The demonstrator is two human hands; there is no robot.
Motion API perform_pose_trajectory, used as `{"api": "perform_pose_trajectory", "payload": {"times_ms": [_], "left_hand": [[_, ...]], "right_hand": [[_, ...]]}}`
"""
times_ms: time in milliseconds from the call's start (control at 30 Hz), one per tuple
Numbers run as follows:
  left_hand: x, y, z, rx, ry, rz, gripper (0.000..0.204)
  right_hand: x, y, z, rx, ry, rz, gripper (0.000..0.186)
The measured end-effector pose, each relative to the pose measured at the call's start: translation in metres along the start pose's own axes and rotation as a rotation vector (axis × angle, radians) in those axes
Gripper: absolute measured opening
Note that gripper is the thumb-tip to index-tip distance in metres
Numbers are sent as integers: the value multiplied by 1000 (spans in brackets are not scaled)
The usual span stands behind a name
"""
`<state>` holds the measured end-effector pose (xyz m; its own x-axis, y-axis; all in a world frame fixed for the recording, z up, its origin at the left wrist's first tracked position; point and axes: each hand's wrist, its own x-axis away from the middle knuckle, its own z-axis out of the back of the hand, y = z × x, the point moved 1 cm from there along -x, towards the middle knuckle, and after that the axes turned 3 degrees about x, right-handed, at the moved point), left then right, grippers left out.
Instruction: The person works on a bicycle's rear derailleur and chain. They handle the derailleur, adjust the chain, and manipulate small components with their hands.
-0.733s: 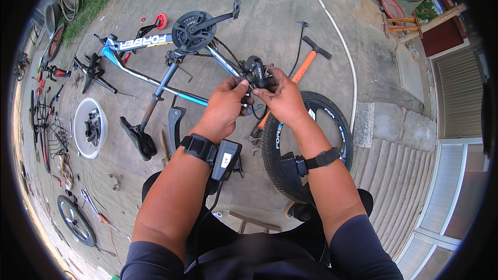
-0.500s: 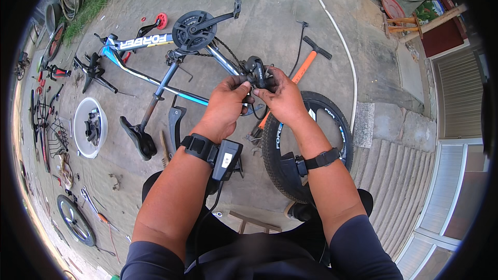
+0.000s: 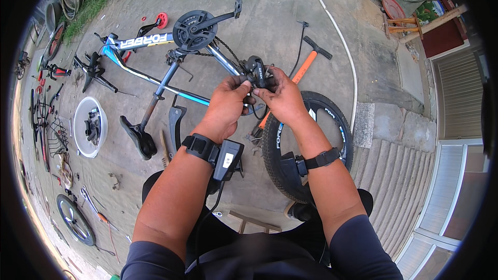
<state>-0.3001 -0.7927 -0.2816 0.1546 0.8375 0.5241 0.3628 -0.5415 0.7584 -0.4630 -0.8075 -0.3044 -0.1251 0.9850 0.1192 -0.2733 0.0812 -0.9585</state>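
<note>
Head view: almost nothing has shifted since the earlier pictures; both hands stay at the black rear derailleur (image 3: 257, 71), by the rear end of the blue-and-white bicycle frame (image 3: 166, 80), so the work remains at that spot. The right hand (image 3: 285, 98) has its grip pinching the derailleur's side; the left hand (image 3: 228, 101) bunches its fingers just beside, but whether that grip pinches anything I cannot tell. Near both is an orange pump (image 3: 306, 66).
</note>
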Motion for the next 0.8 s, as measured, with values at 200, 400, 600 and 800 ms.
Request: {"api": "perform_pose_trajectory", "payload": {"times_ms": [200,400,600,800], "left_hand": [[-1,0,1,8,1,36,23],[-1,-1,0,4,1,32,22],[-1,-1,1,1,-1,5,25],[-2,-2,1,1,23,-35,27]], "right_hand": [[-1,1,1,45,0,2,62],[-2,7,0,31,5,38,62],[-2,8,1,34,4,5,63],[0,7,0,12,5,5,61]]}}
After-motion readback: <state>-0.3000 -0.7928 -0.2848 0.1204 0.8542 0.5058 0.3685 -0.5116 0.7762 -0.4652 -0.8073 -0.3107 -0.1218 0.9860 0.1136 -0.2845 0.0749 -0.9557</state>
